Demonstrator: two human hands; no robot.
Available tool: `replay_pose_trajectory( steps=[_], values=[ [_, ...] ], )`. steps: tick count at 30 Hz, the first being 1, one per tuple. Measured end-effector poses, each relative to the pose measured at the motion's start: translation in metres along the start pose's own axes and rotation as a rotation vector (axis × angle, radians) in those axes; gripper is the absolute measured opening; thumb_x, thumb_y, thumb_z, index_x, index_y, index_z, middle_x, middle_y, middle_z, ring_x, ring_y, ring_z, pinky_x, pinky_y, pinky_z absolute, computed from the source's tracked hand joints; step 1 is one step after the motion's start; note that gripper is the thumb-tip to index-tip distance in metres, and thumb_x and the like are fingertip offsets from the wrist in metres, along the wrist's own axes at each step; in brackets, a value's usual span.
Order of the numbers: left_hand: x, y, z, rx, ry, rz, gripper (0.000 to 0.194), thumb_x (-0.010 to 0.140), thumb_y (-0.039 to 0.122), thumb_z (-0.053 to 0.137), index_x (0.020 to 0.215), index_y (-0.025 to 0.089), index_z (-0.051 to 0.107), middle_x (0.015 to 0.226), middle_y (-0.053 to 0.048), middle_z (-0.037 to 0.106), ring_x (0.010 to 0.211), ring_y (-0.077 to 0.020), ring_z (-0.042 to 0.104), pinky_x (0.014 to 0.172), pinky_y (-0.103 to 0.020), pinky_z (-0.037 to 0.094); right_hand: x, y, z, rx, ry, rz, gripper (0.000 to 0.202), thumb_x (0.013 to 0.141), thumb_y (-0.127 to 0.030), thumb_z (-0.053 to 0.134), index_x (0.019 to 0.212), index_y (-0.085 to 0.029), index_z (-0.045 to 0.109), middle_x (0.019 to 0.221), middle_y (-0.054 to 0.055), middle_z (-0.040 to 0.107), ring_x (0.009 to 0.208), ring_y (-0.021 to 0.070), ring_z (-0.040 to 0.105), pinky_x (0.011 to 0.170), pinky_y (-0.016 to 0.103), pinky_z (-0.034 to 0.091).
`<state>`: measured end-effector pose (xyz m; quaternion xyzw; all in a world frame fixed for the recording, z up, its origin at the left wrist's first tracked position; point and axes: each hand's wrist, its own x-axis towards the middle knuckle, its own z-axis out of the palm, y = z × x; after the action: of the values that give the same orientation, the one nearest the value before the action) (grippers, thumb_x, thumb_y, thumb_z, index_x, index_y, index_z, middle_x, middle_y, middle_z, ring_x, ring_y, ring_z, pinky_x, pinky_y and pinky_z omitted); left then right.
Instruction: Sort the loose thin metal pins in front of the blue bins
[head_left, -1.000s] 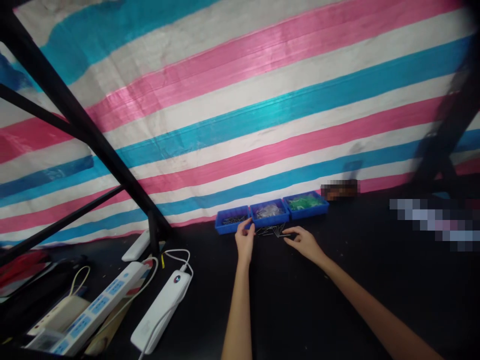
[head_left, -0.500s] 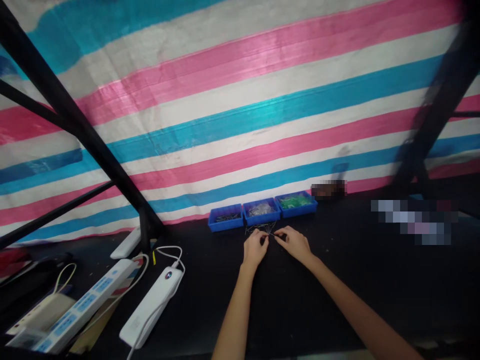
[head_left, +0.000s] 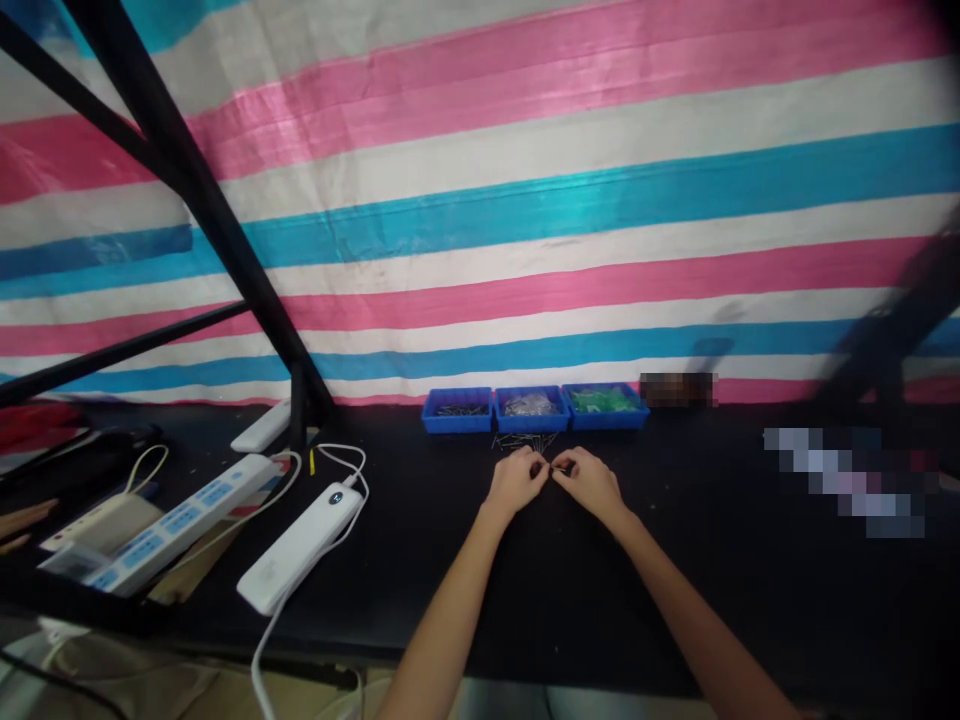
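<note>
Both hands are working fingertip to fingertip on the black table, just in front of the middle blue tray, which serves as the landmark here. The left hand and the right hand are meeting over a small dark piece; each seems to be pinching an end of it with curled fingers, though it is too small to say what it is or how firmly it is held. Between the hands and the middle blue tray a loose scatter of thin metal pins is lying on the table, probably tipped out there so that single ones are within easy reach. Left of the middle tray a blue tray of dark pins is sitting, and right of it a blue tray of green parts (all three are lined up against the striped tarp, likely to keep the working space in front free). Well to the left of the trays, a white power bank and a white power strip are lying beside a black frame post.
</note>
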<state>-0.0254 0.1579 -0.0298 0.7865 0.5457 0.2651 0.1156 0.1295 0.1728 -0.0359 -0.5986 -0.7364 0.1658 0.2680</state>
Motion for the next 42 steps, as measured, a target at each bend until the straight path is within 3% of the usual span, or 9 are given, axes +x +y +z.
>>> replay_pose_trajectory(
  steps=[11,16,23,29,36,42],
  values=[
    [-0.002,0.001,-0.001,-0.035,0.004,0.020,0.019,0.081,0.028,0.044,0.083,0.022,0.062,0.078,-0.001,0.056,0.075,-0.0133,0.054,0.064,-0.022,0.039,-0.001,-0.004,0.001,0.050,0.001,-0.001,0.022,0.068,-0.029,0.055,0.089,-0.028,0.060,0.077,-0.004,0.062,0.060,0.0103,0.053,0.052,0.021,0.032],
    [0.000,0.003,0.003,-0.018,-0.001,0.083,0.022,0.083,0.026,0.040,0.089,0.023,0.062,0.081,-0.001,0.056,0.075,-0.0131,0.054,0.064,-0.021,0.040,0.000,-0.002,0.002,0.058,0.028,-0.019,0.018,0.069,-0.028,0.053,0.084,-0.027,0.064,0.081,-0.002,0.061,0.062,0.0109,0.053,0.053,0.021,0.032],
    [0.000,0.006,0.004,-0.036,-0.008,0.071,0.022,0.082,0.025,0.041,0.092,0.023,0.061,0.078,0.000,0.056,0.076,-0.0130,0.053,0.065,-0.021,0.039,0.006,0.009,0.005,0.248,0.050,0.046,0.018,0.070,-0.033,0.053,0.081,-0.025,0.065,0.080,-0.002,0.065,0.056,0.0104,0.055,0.054,0.022,0.039],
    [-0.002,0.009,0.002,-0.108,0.002,0.029,0.021,0.082,0.027,0.043,0.089,0.022,0.062,0.076,0.000,0.056,0.072,-0.0120,0.053,0.062,-0.021,0.038,0.012,0.015,0.012,0.420,0.063,0.051,0.028,0.070,-0.044,0.053,0.079,-0.021,0.066,0.077,0.002,0.068,0.063,0.0152,0.060,0.057,0.024,0.043],
    [-0.001,0.011,0.001,-0.144,0.056,-0.062,0.022,0.082,0.031,0.043,0.078,0.021,0.062,0.074,0.001,0.055,0.064,-0.0095,0.050,0.054,-0.019,0.034,0.013,0.014,0.019,0.508,0.033,0.019,0.028,0.069,-0.042,0.056,0.080,-0.019,0.068,0.080,0.003,0.068,0.061,0.0152,0.060,0.059,0.026,0.046],
    [0.000,0.011,0.006,-0.193,0.114,-0.060,0.022,0.080,0.035,0.045,0.076,0.020,0.062,0.072,0.002,0.054,0.060,-0.0084,0.047,0.051,-0.019,0.032,0.013,0.009,0.013,0.711,0.114,0.053,0.033,0.068,-0.043,0.058,0.079,-0.014,0.068,0.077,0.007,0.068,0.064,0.0164,0.059,0.057,0.026,0.046]
  ],
)
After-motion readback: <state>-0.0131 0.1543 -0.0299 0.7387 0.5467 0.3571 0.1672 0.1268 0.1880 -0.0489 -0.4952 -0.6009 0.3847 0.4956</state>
